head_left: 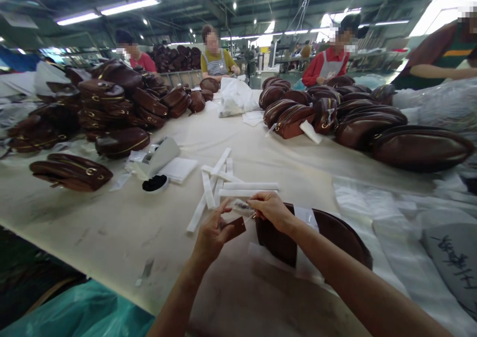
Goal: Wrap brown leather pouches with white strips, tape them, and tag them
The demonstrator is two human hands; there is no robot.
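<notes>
My left hand point(213, 233) is closed in a pinch on a small brown tag point(235, 226) just in front of me. My right hand point(271, 209) is also pinched, holding a thin white strip or string point(242, 207) that runs toward the tag. Under my right forearm lies a flat brown leather bag point(335, 232) with a white band across it. Several white paper strips point(223, 183) lie scattered on the table just beyond my hands.
Piles of brown leather bags point(112, 103) stand at the left and more bags point(357, 123) at the right. A tape dispenser point(158, 158) and a black pad point(154, 183) sit left of centre. Clear plastic sheets point(372, 203) lie at right. Other people work at the table's far side.
</notes>
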